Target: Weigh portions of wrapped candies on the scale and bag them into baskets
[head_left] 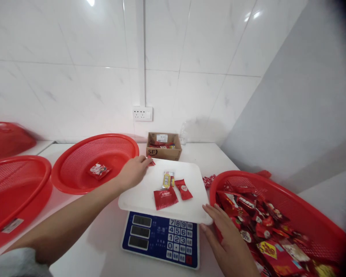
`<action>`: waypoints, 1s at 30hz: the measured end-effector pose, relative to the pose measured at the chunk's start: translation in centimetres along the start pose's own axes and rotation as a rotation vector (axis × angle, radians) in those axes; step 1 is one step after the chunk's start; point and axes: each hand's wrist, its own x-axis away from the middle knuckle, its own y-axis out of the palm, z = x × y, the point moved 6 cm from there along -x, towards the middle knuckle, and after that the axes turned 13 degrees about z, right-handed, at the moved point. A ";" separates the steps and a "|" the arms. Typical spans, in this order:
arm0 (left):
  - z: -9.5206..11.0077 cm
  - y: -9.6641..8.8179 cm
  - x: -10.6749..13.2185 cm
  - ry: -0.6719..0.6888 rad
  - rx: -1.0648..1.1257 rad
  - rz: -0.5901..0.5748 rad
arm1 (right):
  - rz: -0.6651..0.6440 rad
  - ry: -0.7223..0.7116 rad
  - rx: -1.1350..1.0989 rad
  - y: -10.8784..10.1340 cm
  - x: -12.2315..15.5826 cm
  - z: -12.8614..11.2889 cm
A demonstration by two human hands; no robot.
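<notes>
My left hand [134,171] reaches over the far left corner of a white scale tray [138,198], its fingers pinched on a small red packet [151,161]. On the tray lie a yellow-and-clear wrapped snack [166,181], a flat red sachet [165,198] and a smaller red packet [183,189]. At the tray's near right corner, my right hand [226,236] rests with fingers stretched out and apart, holding nothing. Below the tray shows the blue keypad panel [158,239] of the digital scale; its displays look dark.
A red basket [233,175] full of wrapped snacks stands at right. Left are a red basket [72,184] with one packet [98,170] in it and another red basket [47,169]. Behind the scale, a cardboard box [168,154] holds packets near the tiled wall [103,92].
</notes>
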 end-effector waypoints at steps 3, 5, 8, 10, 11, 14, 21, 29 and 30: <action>-4.0 -3.1 0.8 -0.163 -0.053 0.100 | -0.022 -0.008 0.013 0.1 -0.1 0.0; -6.2 -4.6 1.4 -0.253 -0.076 0.143 | -0.028 -0.017 0.010 0.2 -0.1 -0.2; -6.4 -4.9 2.2 -0.274 -0.057 0.155 | -0.011 -0.005 -0.013 0.1 -0.3 -0.4; -4.1 -3.6 2.6 -0.187 0.019 0.098 | 0.002 0.011 -0.031 0.0 -0.3 -0.6; -2.4 -2.7 2.8 -0.125 0.071 0.051 | 0.005 0.019 -0.039 0.0 -0.4 -0.6; 3.0 -0.2 3.4 0.026 0.221 -0.072 | 0.007 0.045 -0.055 -0.2 -0.4 -0.7; 7.5 1.6 4.1 0.035 0.393 -0.148 | 0.019 0.064 -0.064 -0.6 -0.4 -0.9; -1.7 -4.5 4.4 -0.266 0.256 0.238 | -0.010 0.039 -0.046 -0.2 -0.4 -0.9; -3.2 -5.2 4.4 -0.323 0.157 0.273 | -0.010 0.033 -0.045 -0.2 -0.4 -0.9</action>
